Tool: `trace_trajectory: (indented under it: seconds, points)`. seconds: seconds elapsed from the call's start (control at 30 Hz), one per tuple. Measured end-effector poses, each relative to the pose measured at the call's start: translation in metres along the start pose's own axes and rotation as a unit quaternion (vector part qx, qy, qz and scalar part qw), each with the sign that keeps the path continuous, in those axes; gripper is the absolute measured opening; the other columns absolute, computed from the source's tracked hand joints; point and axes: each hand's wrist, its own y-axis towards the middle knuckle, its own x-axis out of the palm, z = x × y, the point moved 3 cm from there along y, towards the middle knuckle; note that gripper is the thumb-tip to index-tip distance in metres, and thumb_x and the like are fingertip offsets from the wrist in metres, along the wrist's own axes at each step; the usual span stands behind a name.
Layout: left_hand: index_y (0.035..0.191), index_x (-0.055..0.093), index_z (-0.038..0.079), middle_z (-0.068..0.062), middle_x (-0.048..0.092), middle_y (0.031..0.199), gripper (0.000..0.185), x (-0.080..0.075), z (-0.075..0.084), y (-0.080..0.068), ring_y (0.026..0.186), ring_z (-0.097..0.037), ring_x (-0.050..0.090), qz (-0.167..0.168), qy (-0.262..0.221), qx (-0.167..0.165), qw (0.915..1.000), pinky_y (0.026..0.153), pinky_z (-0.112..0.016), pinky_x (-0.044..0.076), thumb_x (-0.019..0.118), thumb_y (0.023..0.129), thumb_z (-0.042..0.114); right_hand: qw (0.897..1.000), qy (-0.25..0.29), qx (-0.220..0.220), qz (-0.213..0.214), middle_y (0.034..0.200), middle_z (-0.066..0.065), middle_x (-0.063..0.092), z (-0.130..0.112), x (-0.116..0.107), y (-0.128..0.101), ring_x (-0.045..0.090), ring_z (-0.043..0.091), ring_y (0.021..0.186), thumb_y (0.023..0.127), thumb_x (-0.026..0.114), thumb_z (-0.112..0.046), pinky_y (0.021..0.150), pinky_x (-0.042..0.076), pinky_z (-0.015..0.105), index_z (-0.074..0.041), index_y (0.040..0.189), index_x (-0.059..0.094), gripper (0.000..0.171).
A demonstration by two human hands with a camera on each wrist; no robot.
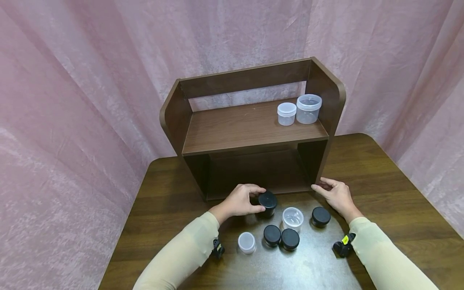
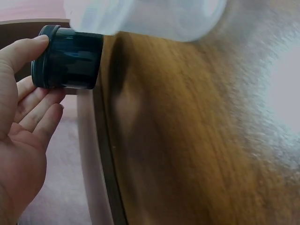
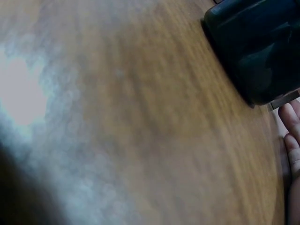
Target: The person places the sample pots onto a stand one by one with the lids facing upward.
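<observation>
Nearest the viewer, a small frosted clear plastic jar [image 1: 247, 242], two low black-lidded plastic jars [image 1: 272, 235] [image 1: 290, 239] side by side, an open clear plastic cup [image 1: 293, 218] and a further black-lidded jar [image 1: 320, 216] are spread on the dark brown wooden table [image 1: 384, 193]. Just behind them, a taller black plastic jar with a black screw lid [image 1: 268, 202] is gripped by the left hand [image 1: 242, 200], thumb and fingers curled round its side; in the left wrist view the same jar [image 2: 68, 58] is seen pinched near its lid, at the table's surface before the shelf's lower opening. The right hand [image 1: 337, 194] is laid with relaxed fingers against the lower right corner of the dark brown wooden two-tier shelf [image 1: 250, 129], nothing being held. Furthest back, two clear lidded plastic containers [image 1: 286, 113] [image 1: 309, 108] are set on the upper tier.

It is judged that the smooth jar could be let slip, since it is held high, near the lid. The open cup just beside it could be knocked by the wrist.
</observation>
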Motion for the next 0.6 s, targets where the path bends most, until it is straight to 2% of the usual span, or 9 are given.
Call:
trace_trajectory:
  seconds: [0.27, 0.4, 0.6]
  points:
    - [0.123, 0.064, 0.006, -0.004, 0.063, 0.119, 0.052, -0.012, 0.014, 0.000, 0.099, -0.010, 0.064, 0.033, -0.030, 0.023, 0.9987, 0.085, -0.029, 0.053, 0.081, 0.076, 0.019, 1.000, -0.004, 0.000, -0.001, 0.108, 0.018, 0.069, -0.001, 0.000, 0.000, 0.066, 0.032, 0.098, 0.084, 0.071, -0.045, 0.069, 0.042, 0.008, 0.004, 0.123, 0.062, 0.064]
    - [0.121, 0.064, 0.004, -0.006, 0.064, 0.116, 0.051, -0.019, 0.024, 0.001, 0.098, -0.012, 0.064, 0.055, -0.039, 0.051, 0.9964, 0.083, -0.034, 0.055, 0.081, 0.076, 0.017, 1.000, -0.006, 0.003, -0.004, 0.109, 0.018, 0.069, -0.001, -0.001, -0.001, 0.066, 0.032, 0.099, 0.084, 0.071, -0.046, 0.070, 0.042, 0.008, 0.004, 0.124, 0.061, 0.064]
    - [0.118, 0.066, 0.004, -0.006, 0.066, 0.114, 0.049, -0.030, 0.041, 0.005, 0.094, -0.011, 0.065, 0.084, -0.036, 0.084, 0.9922, 0.080, -0.024, 0.054, 0.082, 0.074, 0.016, 1.000, -0.003, 0.000, -0.006, 0.109, 0.019, 0.068, -0.001, -0.002, -0.001, 0.066, 0.033, 0.099, 0.084, 0.071, -0.046, 0.070, 0.042, 0.008, 0.005, 0.125, 0.060, 0.066]
